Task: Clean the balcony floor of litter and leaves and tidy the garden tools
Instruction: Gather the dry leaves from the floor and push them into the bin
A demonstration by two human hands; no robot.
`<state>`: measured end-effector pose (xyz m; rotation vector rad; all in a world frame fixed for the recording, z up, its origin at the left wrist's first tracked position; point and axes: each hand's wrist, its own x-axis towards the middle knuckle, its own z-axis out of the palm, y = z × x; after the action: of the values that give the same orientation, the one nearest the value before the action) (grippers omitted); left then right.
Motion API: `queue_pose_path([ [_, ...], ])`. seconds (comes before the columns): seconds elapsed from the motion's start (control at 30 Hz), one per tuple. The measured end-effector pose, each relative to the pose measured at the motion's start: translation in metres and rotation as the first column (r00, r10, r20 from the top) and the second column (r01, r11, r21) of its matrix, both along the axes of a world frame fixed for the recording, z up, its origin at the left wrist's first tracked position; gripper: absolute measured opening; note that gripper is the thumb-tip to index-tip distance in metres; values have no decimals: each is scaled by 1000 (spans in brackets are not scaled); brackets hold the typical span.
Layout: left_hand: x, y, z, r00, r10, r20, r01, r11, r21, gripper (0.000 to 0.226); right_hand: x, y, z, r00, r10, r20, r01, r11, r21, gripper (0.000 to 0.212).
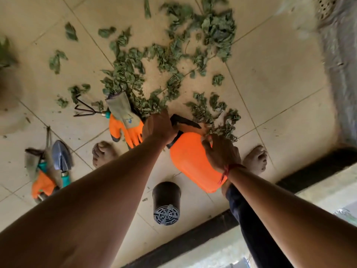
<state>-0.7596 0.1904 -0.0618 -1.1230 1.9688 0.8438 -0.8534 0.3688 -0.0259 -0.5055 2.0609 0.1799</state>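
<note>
Sprawling across the tiled floor (270, 74), loose green leaves (216, 28) lay in a thick scatter. Held tilted above the tiles was an orange sprayer (189, 161): the left hand (158, 126) had its fingers curled round the black top, and the right hand (222, 151) clasped the orange body. An orange glove (125, 120) lay across a hand rake (85, 111). A black pot (166, 196) lay on its side, and a trowel (59, 155) rested against a second glove (43, 184).
</note>
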Motion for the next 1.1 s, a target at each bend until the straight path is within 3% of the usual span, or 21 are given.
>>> queue_pose_path([
  [0.13, 9, 7, 1, 985, -157, 74, 154, 987, 34, 52, 37, 13, 4, 994, -36, 100, 38, 999, -12, 51],
  [0.27, 22, 19, 10, 923, -378, 75, 381, 924, -21, 36, 53, 20, -1, 958, -147, 247, 156, 987, -19, 44],
  [0.4, 38, 34, 16, 872, -488, 44, 489, 872, -30, 29, 50, 24, -7, 881, -266, 391, 273, 961, 39, 42],
  [0.47, 48, 39, 16, 879, -476, 28, 477, 879, -7, 34, 42, 22, -14, 850, -406, 335, 403, 911, 81, 46],
  [0.53, 56, 41, 16, 896, -443, 0, 443, 896, 7, 37, 28, 22, -22, 808, -572, 143, 573, 819, 40, 52],
  [0.57, 58, 40, 15, 904, -428, -11, 428, 904, 16, 36, 20, 24, -27, 725, -684, 78, 685, 728, 30, 55],
  [0.63, 61, 38, 14, 904, -428, -22, 428, 902, 55, 36, 4, 30, -36, 416, -897, 151, 896, 433, 99, 57],
  [0.67, 62, 36, 13, 895, -445, -27, 446, 891, 83, 37, -4, 29, -38, 273, -939, 212, 934, 311, 175, 65],
  [0.7, 63, 34, 11, 886, -463, -29, 462, 877, 130, 38, -11, 26, -44, 220, -947, 235, 942, 269, 203, 92],
  [0.73, 64, 30, 8, 878, -478, -31, 475, 859, 189, 40, -16, 21, -53, 243, -952, 187, 943, 277, 186, 124],
  [0.77, 64, 28, 6, 867, -498, -38, 491, 836, 244, 43, -21, 11, -56, 324, -943, 71, 929, 331, 163, 139],
  [0.83, 62, 22, 2, 854, -517, -60, 510, 808, 295, 46, -24, -1, -65, 419, -905, -79, 901, 403, 163, 121],
  [0.87, 61, 20, 1, 868, -492, -68, 489, 820, 299, 46, -21, -9, -67, 465, -885, -30, 867, 449, 217, 101],
  [0.93, 56, 18, -1, 908, -413, -68, 414, 860, 298, 49, -15, -24, -64, 460, -881, 114, 842, 473, 260, 58],
  [1.07, 40, 15, -4, 924, -382, -14, 371, 889, 268, 49, -10, -72, -83, 540, -835, 104, 841, 539, -45, 44],
  [1.1, 35, 13, -6, 924, -382, -12, 375, 898, 229, 51, -12, -88, -85, 542, -813, 212, 838, 541, -71, 48],
])
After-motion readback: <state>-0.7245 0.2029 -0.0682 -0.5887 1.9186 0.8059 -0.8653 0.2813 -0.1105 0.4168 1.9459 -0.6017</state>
